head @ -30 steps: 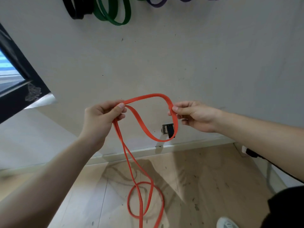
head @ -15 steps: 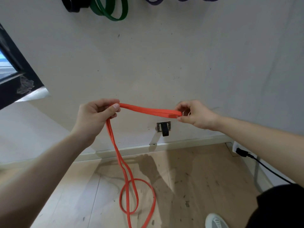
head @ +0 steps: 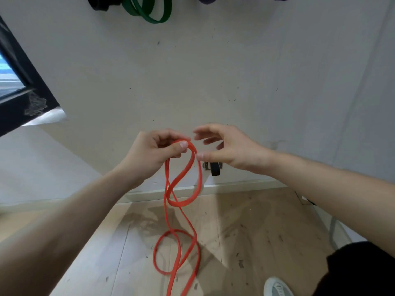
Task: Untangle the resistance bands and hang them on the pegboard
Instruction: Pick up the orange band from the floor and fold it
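The left hand (head: pixel 154 154) pinches the top of the orange band (head: pixel 179 204) between thumb and curled fingers, its twisted loops hanging toward the floor (head: pixel 245 231). Just beside it, the right hand (head: pixel 233 150) hovers, fingers spread, holding nothing.

Thin orange band (head: pixel 165 174) hangs at centre, its top pinched in the left hand (head: pixel 149 152), twisted into crossing loops trailing toward 6 o'clock; green band (head: pixel 156 19), black band (head: pixel 100 5) and purple bands (head: pixel 205 0) hang at 12 o'clock
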A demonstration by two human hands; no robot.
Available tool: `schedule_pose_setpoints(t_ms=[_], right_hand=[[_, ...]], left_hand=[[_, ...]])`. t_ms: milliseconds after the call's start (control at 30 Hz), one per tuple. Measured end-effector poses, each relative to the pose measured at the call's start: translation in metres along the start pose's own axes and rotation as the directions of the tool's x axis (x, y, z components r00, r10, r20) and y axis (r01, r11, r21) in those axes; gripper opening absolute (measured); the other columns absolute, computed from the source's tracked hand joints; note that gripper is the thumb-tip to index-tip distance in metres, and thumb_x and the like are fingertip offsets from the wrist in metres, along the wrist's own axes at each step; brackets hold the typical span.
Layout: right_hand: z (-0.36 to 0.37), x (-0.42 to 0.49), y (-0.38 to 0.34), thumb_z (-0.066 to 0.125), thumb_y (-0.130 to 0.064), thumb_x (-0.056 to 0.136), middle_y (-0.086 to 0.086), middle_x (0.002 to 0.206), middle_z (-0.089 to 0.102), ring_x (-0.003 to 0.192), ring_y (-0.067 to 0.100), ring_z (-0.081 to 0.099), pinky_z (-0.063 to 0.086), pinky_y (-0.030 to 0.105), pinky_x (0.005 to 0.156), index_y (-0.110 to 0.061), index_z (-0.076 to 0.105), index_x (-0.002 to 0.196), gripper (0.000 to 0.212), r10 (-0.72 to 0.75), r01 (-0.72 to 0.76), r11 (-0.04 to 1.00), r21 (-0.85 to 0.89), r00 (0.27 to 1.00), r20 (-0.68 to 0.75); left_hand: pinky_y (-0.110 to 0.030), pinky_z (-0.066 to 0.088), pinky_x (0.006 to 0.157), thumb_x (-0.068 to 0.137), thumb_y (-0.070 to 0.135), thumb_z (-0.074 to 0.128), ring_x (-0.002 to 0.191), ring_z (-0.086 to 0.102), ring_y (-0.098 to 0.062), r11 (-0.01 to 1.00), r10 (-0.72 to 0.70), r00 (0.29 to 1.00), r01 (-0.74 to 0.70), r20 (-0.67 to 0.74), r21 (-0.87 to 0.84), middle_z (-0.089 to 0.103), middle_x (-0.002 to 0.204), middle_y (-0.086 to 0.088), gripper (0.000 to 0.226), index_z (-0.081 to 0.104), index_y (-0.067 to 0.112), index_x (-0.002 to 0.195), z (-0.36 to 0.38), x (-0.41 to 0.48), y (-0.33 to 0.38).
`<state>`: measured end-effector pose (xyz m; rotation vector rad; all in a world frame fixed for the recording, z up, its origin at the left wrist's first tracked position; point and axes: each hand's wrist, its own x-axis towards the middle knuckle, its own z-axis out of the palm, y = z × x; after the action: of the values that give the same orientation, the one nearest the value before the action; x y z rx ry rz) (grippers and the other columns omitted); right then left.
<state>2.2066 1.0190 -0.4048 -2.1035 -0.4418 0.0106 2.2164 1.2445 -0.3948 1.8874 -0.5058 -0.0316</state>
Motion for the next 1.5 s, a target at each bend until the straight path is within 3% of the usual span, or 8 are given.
schedule_pose_setpoints(t_ms=[133,233,367,500,733,967,1267,1500], right_hand=[[0.007,0.0,-0.008,0.075,-0.02,0.089,0.008,0.101,0.074,0.091,0.01,0.071,0.059,0.031,0.086,-0.014,0.067,0.12,0.033,-0.025,0.022,0.987,0.158,0.999,0.021],[0.004,0.0,-0.01,0.072,-0.019,0.092,0.012,0.086,0.073,0.074,0.012,0.065,0.057,0.043,0.076,-0.013,0.074,0.102,0.012,-0.03,0.032,0.998,0.058,0.999,-0.028],[-0.005,0.001,-0.013,0.068,-0.023,0.095,-0.007,0.081,0.07,0.075,0.004,0.062,0.049,0.024,0.073,-0.017,0.074,0.099,0.01,-0.104,0.082,0.971,-0.225,0.991,-0.088],[-0.025,-0.001,-0.019,0.064,-0.017,0.097,-0.015,0.084,0.066,0.078,-0.002,0.061,0.048,0.015,0.077,-0.014,0.071,0.104,0.01,-0.191,0.136,0.97,-0.202,0.94,-0.283],[-0.063,0.002,-0.018,0.058,-0.015,0.097,-0.003,0.08,0.064,0.084,0.03,0.066,0.055,0.039,0.078,-0.02,0.063,0.097,0.007,-0.227,0.2,0.973,-0.115,0.747,-0.625],[-0.099,-0.002,0.016,0.054,-0.011,0.099,0.002,0.081,0.063,0.078,0.02,0.063,0.054,0.035,0.08,-0.017,0.062,0.098,0.01,-0.089,0.107,0.994,-0.025,0.642,-0.762],[-0.112,-0.025,0.097,0.059,-0.008,0.098,0.004,0.079,0.06,0.075,0.016,0.051,0.042,0.019,0.064,-0.006,0.067,0.098,0.009,0.219,-0.294,0.951,-0.095,0.858,-0.465],[-0.077,-0.026,0.102,0.065,-0.009,0.094,0.005,0.104,0.072,0.102,0.021,0.067,0.053,0.03,0.09,-0.013,0.072,0.103,0.012,0.399,-0.356,0.816,-0.455,0.917,-0.001]], left_hand=[[-0.023,0.057,0.077,0.082,0.025,0.074,0.078,0.07,-0.01,0.998,0.033,0.999,-0.032,0.025,-0.049,0.078,0.084,-0.002,0.021,0.076,0.018,0.101,0.004,0.0,0.001],[-0.028,0.059,0.083,0.078,0.025,0.078,0.079,0.072,-0.015,0.999,0.001,0.999,0.0,0.05,-0.036,0.078,0.083,-0.005,0.028,0.074,0.019,0.104,0.006,0.0,-0.004],[-0.032,0.061,0.082,0.082,0.012,0.081,0.079,0.074,-0.022,0.996,-0.021,0.99,0.009,0.136,0.086,0.075,0.08,-0.005,0.024,0.072,0.021,0.101,0.015,-0.001,-0.018],[-0.03,0.061,0.08,0.086,0.007,0.078,0.08,0.076,-0.02,0.991,-0.033,0.98,0.006,0.197,0.135,0.076,0.083,-0.007,0.01,0.073,0.011,0.094,0.031,-0.003,-0.031],[-0.025,0.059,0.081,0.091,-0.001,0.07,0.085,0.074,-0.023,0.984,-0.082,0.958,0.034,0.274,0.173,0.076,0.088,-0.013,0.003,0.069,0.002,0.089,0.047,0.002,-0.05],[-0.022,0.056,0.077,0.091,0.004,0.071,0.08,0.074,-0.015,0.965,-0.163,0.938,0.086,0.307,0.248,0.074,0.087,-0.017,0.007,0.068,-0.002,0.089,0.042,0.01,-0.07],[-0.036,0.06,0.086,0.095,0.005,0.065,0.078,0.07,-0.017,0.987,-0.154,0.974,0.142,-0.167,-0.08,0.074,0.076,-0.006,0.011,0.073,0.013,0.096,0.004,0.02,-0.045],[-0.03,0.059,0.087,0.096,0.009,0.065,0.082,0.07,-0.018,0.98,-0.011,0.975,-0.033,-0.221,-0.196,0.072,0.076,0.001,0.014,0.075,0.018,0.098,0.013,0.025,-0.001]])
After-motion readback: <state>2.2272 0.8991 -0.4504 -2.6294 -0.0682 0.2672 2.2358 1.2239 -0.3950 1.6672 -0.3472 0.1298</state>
